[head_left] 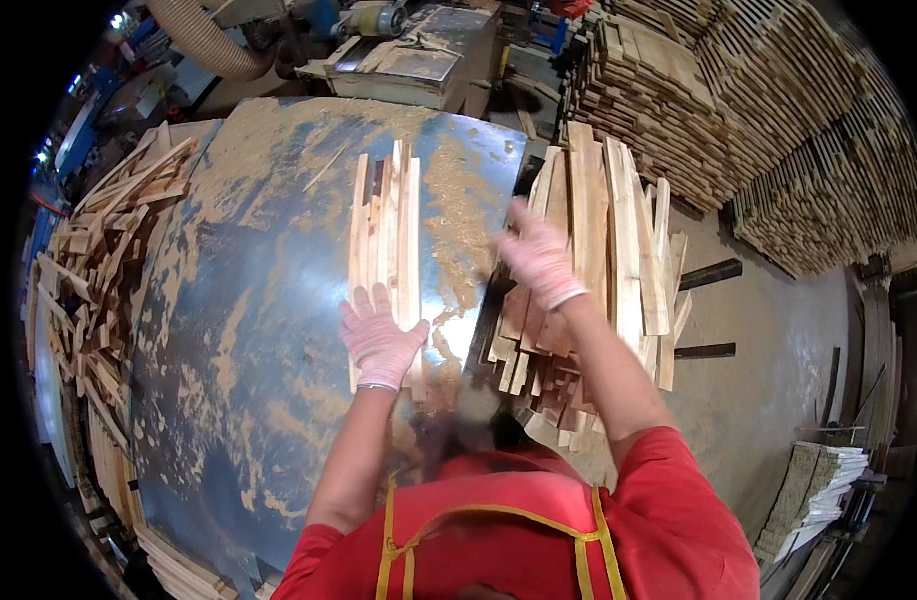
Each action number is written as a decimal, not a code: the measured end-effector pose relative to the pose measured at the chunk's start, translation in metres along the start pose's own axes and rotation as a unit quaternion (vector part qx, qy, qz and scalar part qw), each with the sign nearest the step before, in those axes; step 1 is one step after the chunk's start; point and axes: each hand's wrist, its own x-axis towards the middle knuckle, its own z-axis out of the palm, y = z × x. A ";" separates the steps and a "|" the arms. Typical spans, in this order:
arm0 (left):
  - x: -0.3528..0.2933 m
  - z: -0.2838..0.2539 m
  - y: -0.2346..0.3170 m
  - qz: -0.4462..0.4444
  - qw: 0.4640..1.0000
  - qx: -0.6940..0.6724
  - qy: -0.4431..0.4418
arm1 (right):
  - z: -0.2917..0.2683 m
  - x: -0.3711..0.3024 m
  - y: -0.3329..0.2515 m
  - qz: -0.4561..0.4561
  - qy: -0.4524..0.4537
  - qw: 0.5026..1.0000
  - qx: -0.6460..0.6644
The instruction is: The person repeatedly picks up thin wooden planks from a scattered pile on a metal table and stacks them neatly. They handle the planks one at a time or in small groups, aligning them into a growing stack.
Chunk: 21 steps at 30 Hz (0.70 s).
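Observation:
My left hand [383, 338], in a pinkish-white work glove, lies flat with its fingers spread on a row of narrow wooden strips [386, 225]. The strips lie side by side, lengthwise away from me, on a metal tabletop [268, 250]. My right hand [540, 258], in a matching glove, is over the gap between the table's right edge and a stack of wooden boards [588, 200]. Motion smears its fingers, so their grip cannot be made out. Nothing is visibly held in it.
Sawdust [453, 220] covers parts of the tabletop. Wood offcuts [98, 300] are heaped along its left side. Tall lumber stacks [668, 110] stand at the far right, near two dark bars [708, 274]. A machine [408, 60] and a ribbed hose [208, 40] are beyond the table.

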 end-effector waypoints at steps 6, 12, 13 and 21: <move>0.005 -0.003 -0.004 0.005 0.999 0.051 0.004 | -0.129 -0.031 0.148 0.150 0.205 0.908 -0.334; 0.003 0.000 -0.009 -0.004 0.997 0.078 0.015 | -0.133 -0.025 0.131 0.198 0.189 0.923 -0.270; 0.002 0.002 -0.011 -0.005 0.997 0.080 0.013 | -0.129 -0.020 0.120 0.175 0.205 0.929 -0.254; 0.006 -0.006 -0.003 0.011 0.997 0.079 0.003 | -0.080 0.026 0.081 0.179 0.134 0.888 -0.401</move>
